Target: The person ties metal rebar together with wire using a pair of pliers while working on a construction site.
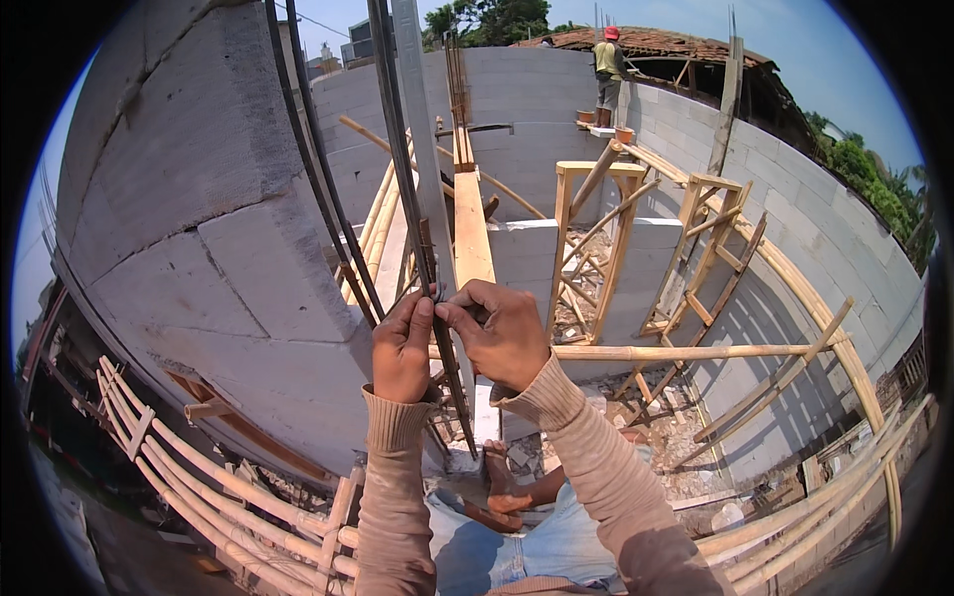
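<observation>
Dark steel reinforcing bars (393,119) rise in front of me, one pair standing close to the block wall's edge. My left hand (402,348) is closed in a pinch at the nearer bars, thumb and forefinger pressed together against them. From the right, my right hand (497,336) also pinches at the same spot, its fingertips almost meeting the left ones. A tiny greyish bit shows between the fingertips, too small to name. Beside the bars stands a pale grey upright post (425,149). My bare foot (505,477) rests below the hands.
A large grey block wall (189,199) fills the left. A wooden plank (472,233) runs away from me. Bamboo poles (696,352) cross at right, with wooden frames (596,171) behind. Rubble (696,447) covers the ground below. A person in a red cap (608,74) stands at the far wall.
</observation>
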A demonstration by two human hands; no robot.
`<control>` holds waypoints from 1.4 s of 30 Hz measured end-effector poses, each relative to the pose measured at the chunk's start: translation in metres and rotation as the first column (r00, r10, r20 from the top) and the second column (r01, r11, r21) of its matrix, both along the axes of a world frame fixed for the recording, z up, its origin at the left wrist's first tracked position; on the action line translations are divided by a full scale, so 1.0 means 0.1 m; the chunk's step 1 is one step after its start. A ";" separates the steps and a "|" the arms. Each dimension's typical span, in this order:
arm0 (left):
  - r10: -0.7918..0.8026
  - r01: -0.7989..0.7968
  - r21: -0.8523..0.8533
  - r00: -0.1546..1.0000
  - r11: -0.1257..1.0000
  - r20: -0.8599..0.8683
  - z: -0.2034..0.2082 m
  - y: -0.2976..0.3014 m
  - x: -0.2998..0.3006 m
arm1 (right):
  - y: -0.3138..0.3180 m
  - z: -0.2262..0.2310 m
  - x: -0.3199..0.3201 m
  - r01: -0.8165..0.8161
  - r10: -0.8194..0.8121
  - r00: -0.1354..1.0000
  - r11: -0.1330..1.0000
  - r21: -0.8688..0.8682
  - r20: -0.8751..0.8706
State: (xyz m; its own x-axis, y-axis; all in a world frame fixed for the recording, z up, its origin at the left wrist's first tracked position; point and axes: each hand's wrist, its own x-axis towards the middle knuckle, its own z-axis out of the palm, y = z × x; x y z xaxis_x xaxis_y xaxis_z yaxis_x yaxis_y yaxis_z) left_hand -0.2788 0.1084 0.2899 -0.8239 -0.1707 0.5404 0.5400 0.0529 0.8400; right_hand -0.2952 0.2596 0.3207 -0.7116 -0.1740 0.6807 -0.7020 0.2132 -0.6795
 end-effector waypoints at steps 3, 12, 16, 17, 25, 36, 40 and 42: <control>0.015 -0.013 -0.109 1.000 0.994 0.015 0.05 -0.07 0.00 | 0.01 -0.01 -0.04 -0.025 0.025 1.000 0.999 0.023 0.010; 0.227 -0.275 -0.293 0.956 0.916 -0.188 0.02 -0.04 0.03 | 0.06 0.08 -0.09 -0.124 0.101 0.984 0.980 0.157 0.143; 0.295 -0.383 -0.344 0.913 0.857 -0.282 0.02 -0.03 0.01 | 0.09 0.13 -0.12 -0.133 0.106 0.986 0.963 0.233 0.125; 0.314 -0.440 -0.362 0.880 0.822 -0.356 0.02 -0.02 -0.02 | 0.11 0.14 -0.13 -0.111 0.081 0.990 0.953 0.283 0.117; 0.354 -0.449 -0.366 0.886 0.815 -0.299 -0.02 0.04 -0.01 | 0.11 0.11 -0.15 -0.139 0.134 0.990 0.958 0.249 0.037; 0.011 0.002 -0.231 0.999 0.973 0.052 0.09 -0.21 -0.02 | 0.10 0.05 0.04 -0.127 0.110 0.990 0.969 0.211 0.093; -0.014 0.024 -0.203 0.999 0.979 0.048 0.07 -0.21 -0.03 | 0.16 -0.11 0.08 -0.234 0.233 0.969 0.972 0.005 0.083; 0.009 -0.006 -0.242 1.000 0.970 0.010 0.07 -0.20 -0.03 | 0.16 -0.19 0.07 -0.238 0.241 0.964 0.970 -0.044 0.111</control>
